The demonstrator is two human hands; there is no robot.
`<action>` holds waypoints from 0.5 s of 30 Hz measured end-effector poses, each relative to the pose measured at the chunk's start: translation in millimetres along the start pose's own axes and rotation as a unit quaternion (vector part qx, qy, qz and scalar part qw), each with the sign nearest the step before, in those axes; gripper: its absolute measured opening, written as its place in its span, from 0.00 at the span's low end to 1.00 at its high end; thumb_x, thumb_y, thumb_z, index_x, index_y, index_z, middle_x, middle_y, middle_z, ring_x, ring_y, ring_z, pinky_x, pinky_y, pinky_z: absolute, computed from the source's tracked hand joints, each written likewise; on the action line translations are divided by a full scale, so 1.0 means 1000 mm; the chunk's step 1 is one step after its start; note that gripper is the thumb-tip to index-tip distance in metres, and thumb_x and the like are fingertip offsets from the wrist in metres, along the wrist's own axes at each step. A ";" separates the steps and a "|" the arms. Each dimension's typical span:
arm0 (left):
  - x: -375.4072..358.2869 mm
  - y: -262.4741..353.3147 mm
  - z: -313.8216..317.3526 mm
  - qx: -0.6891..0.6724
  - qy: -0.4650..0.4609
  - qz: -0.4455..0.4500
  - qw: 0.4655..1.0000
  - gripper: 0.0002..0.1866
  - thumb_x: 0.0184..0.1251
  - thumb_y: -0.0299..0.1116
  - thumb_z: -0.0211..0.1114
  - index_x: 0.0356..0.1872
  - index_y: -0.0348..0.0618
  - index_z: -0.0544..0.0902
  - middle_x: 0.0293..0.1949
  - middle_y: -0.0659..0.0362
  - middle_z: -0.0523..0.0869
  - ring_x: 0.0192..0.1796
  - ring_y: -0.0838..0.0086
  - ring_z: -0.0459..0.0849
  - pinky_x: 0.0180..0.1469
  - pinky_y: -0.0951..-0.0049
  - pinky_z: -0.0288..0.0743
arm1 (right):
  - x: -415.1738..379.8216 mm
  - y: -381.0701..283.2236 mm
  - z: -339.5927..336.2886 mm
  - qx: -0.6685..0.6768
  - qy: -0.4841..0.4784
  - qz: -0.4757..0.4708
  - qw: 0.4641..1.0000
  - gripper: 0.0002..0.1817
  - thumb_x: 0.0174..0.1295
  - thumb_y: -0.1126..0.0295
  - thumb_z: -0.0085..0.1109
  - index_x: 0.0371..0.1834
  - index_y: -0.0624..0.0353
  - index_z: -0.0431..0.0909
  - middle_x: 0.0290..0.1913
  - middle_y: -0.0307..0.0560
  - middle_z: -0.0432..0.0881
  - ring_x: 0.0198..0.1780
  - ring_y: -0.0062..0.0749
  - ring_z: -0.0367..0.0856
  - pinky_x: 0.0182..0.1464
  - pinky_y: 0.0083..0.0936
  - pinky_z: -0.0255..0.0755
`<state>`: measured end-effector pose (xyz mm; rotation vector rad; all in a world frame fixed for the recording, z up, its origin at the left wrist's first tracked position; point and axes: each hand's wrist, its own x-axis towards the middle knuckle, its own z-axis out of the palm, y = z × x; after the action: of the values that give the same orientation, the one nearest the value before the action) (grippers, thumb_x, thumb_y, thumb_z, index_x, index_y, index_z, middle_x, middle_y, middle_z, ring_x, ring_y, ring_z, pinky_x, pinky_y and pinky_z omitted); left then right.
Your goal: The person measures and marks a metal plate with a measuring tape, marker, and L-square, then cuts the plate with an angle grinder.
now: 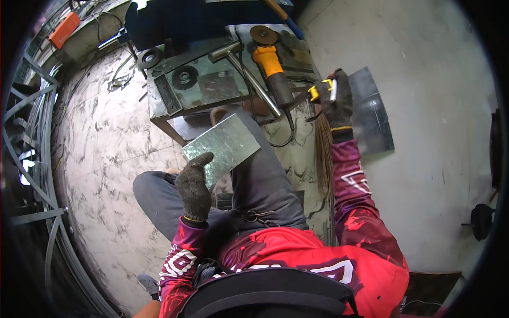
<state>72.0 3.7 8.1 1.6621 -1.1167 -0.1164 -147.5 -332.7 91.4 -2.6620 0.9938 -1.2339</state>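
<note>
My left hand [195,188], in a dark knit glove, grips the lower left edge of a square metal plate [225,148], its thumb on the top face. The plate rests tilted over my leg. My right hand [336,100], also gloved, is raised beyond the right edge of the work table and closed around a yellow and black tape measure [314,94]; a white, pen-like object [333,90] lies along its fingers. Behind the right hand a grey metal sheet [371,114] leans on the wall.
A metal work table [212,98] holds an orange angle grinder [269,62], a steel hammer [249,77] and a black disc [185,78]. Bristles of a broom [323,153] hang beside it. Metal bars [50,212] stand at the left. An orange case [64,29] lies at the upper left.
</note>
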 end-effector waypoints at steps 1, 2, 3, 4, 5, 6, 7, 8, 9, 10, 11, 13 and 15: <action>-0.002 -0.001 0.000 -0.038 -0.004 -0.018 0.999 0.32 0.36 0.22 0.65 0.53 0.40 0.84 0.50 0.50 0.89 0.51 0.55 0.88 0.53 0.62 0.81 | 0.007 0.017 0.007 0.030 0.005 0.075 0.997 0.22 0.61 0.63 0.72 0.53 0.60 0.74 0.43 0.48 0.80 0.45 0.35 0.81 0.49 0.34 0.77; -0.001 0.010 -0.001 -0.117 0.010 -0.090 0.989 0.19 0.82 0.35 0.51 0.54 0.31 0.86 0.48 0.51 0.91 0.51 0.65 0.89 0.57 0.65 0.79 | 0.014 0.034 0.015 0.060 0.006 0.150 0.987 0.23 0.61 0.61 0.72 0.53 0.59 0.74 0.44 0.49 0.80 0.45 0.34 0.81 0.49 0.33 0.77; 0.000 0.018 -0.002 -0.112 0.015 -0.098 0.989 0.19 0.82 0.35 0.51 0.54 0.31 0.86 0.48 0.51 0.91 0.51 0.65 0.89 0.57 0.65 0.79 | 0.022 0.053 0.025 0.067 -0.002 0.149 0.987 0.23 0.61 0.61 0.72 0.53 0.59 0.74 0.44 0.49 0.80 0.45 0.34 0.81 0.49 0.33 0.77; 0.002 0.023 -0.003 -0.174 0.007 -0.190 0.966 0.17 0.80 0.33 0.54 0.53 0.32 0.86 0.48 0.51 0.91 0.50 0.67 0.88 0.57 0.66 0.79 | 0.030 0.071 0.038 0.067 0.009 0.175 0.982 0.25 0.61 0.58 0.73 0.53 0.59 0.73 0.45 0.50 0.81 0.46 0.35 0.81 0.50 0.33 0.77; 0.001 0.026 -0.004 -0.233 0.001 -0.283 0.930 0.15 0.78 0.31 0.57 0.53 0.32 0.86 0.47 0.52 0.91 0.49 0.68 0.88 0.57 0.67 0.79 | 0.037 0.085 0.054 0.068 0.015 0.204 0.977 0.27 0.60 0.55 0.74 0.53 0.59 0.73 0.46 0.52 0.82 0.46 0.37 0.82 0.51 0.34 0.77; -0.001 0.022 -0.001 -0.203 -0.010 -0.286 0.936 0.15 0.76 0.29 0.61 0.56 0.32 0.85 0.48 0.53 0.90 0.51 0.71 0.86 0.57 0.70 0.78 | 0.047 0.091 0.064 0.055 -0.011 0.231 0.971 0.30 0.58 0.53 0.75 0.54 0.59 0.73 0.47 0.53 0.82 0.47 0.39 0.82 0.52 0.35 0.77; -0.001 0.021 0.001 -0.195 -0.006 -0.253 0.948 0.21 0.74 0.27 0.62 0.65 0.34 0.78 0.56 0.52 0.86 0.56 0.68 0.84 0.60 0.70 0.77 | 0.059 0.098 0.072 0.041 -0.034 0.259 0.965 0.33 0.56 0.50 0.77 0.54 0.60 0.73 0.47 0.54 0.83 0.48 0.40 0.82 0.53 0.36 0.76; -0.004 0.012 0.011 -0.204 0.037 -0.223 0.952 0.26 0.72 0.25 0.63 0.70 0.34 0.72 0.59 0.50 0.83 0.58 0.67 0.83 0.62 0.69 0.76 | 0.070 0.117 0.088 0.015 -0.070 0.268 0.961 0.35 0.55 0.47 0.77 0.55 0.60 0.73 0.48 0.55 0.83 0.48 0.42 0.82 0.54 0.37 0.76; -0.010 0.005 0.019 -0.213 0.076 -0.192 0.955 0.32 0.70 0.24 0.65 0.74 0.35 0.66 0.63 0.49 0.81 0.60 0.65 0.82 0.64 0.69 0.76 | 0.075 0.131 0.102 -0.013 -0.104 0.278 0.955 0.37 0.54 0.44 0.77 0.57 0.60 0.74 0.49 0.55 0.84 0.49 0.43 0.83 0.54 0.39 0.76; -0.013 0.008 0.018 -0.206 0.073 -0.198 0.956 0.32 0.70 0.24 0.65 0.74 0.35 0.66 0.63 0.49 0.81 0.60 0.65 0.82 0.64 0.69 0.76 | 0.073 0.131 0.111 -0.010 -0.111 0.284 0.952 0.37 0.54 0.44 0.77 0.57 0.60 0.74 0.49 0.55 0.84 0.49 0.43 0.83 0.54 0.39 0.76; -0.010 0.010 0.018 -0.245 0.074 -0.232 0.938 0.35 0.70 0.23 0.64 0.76 0.37 0.61 0.64 0.46 0.78 0.59 0.64 0.84 0.59 0.69 0.80 | 0.076 0.131 0.122 -0.048 -0.114 0.280 0.952 0.38 0.53 0.43 0.77 0.57 0.59 0.74 0.49 0.55 0.84 0.49 0.43 0.83 0.55 0.39 0.76; -0.007 0.017 0.015 -0.278 0.081 -0.271 0.918 0.37 0.71 0.21 0.62 0.78 0.38 0.57 0.65 0.43 0.74 0.57 0.62 0.85 0.54 0.69 0.85 | 0.079 0.128 0.136 -0.082 -0.126 0.275 0.950 0.39 0.53 0.42 0.77 0.58 0.59 0.75 0.48 0.54 0.85 0.49 0.43 0.83 0.55 0.39 0.76; -0.002 0.025 0.007 -0.345 0.042 -0.374 0.860 0.36 0.70 0.23 0.63 0.78 0.38 0.59 0.62 0.41 0.77 0.53 0.64 0.87 0.49 0.67 0.86 | 0.075 0.136 0.140 -0.013 -0.045 0.283 0.958 0.38 0.53 0.40 0.76 0.56 0.59 0.76 0.46 0.56 0.85 0.49 0.50 0.85 0.56 0.43 0.77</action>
<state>51.4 0.5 24.5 1.3175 -0.2291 -0.8354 -87.2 -513.8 6.1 -2.1706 1.6052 -0.9632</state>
